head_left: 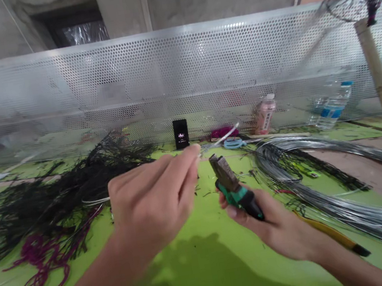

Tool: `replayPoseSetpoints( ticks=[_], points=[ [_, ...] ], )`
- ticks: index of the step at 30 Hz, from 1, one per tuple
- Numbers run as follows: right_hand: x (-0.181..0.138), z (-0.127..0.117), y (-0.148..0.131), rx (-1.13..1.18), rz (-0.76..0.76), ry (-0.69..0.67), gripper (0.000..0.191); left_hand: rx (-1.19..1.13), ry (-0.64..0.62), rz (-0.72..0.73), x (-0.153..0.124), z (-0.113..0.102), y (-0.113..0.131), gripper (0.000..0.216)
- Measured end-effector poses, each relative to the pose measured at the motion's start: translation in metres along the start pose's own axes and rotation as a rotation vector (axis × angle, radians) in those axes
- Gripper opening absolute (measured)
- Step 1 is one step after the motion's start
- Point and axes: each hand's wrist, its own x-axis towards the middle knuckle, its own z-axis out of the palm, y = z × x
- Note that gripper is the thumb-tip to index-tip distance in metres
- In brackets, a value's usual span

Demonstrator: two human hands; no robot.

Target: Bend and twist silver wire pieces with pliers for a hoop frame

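My left hand [152, 197] is closed, thumb and finger pinched at the tip around a thin pale wire [228, 133] that sticks out to the right. Another stretch of pale wire [96, 201] shows at the left side of this hand; whether it is the same piece I cannot tell. In my right hand [269, 227] are pliers [232, 185] with dark metal jaws and green-and-black handles. Their jaws point up and left, a little below the wire and apart from it.
A large coil of silver wire [331, 203] lies right, near yellow-handled tool parts [330, 234]. Black branching strands [56, 188] and purple cord [46, 267] lie left. A phone [181, 134], pink bottle [265, 115] and clear bottle [335, 105] stand before a perforated metal panel [179, 67].
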Motion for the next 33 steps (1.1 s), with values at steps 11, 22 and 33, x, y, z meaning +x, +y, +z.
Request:
replayPoseSetpoints(
  ticks=[11, 22, 33],
  points=[
    [0.060, -0.054, 0.102, -0.584, 0.610, -0.108, 0.036, 0.046, 0.169, 0.157, 0.024, -0.014, -0.013, 0.021],
    [0.019, -0.096, -0.006, -0.385, -0.078, 0.241, 0.027, -0.008, -0.022, -0.067, 0.024, -0.013, -0.004, 0.009],
    [0.041, -0.115, -0.050, -0.220, -0.620, 0.445, 0.006, -0.155, -0.171, -0.220, 0.025, -0.046, -0.012, 0.006]
  ],
)
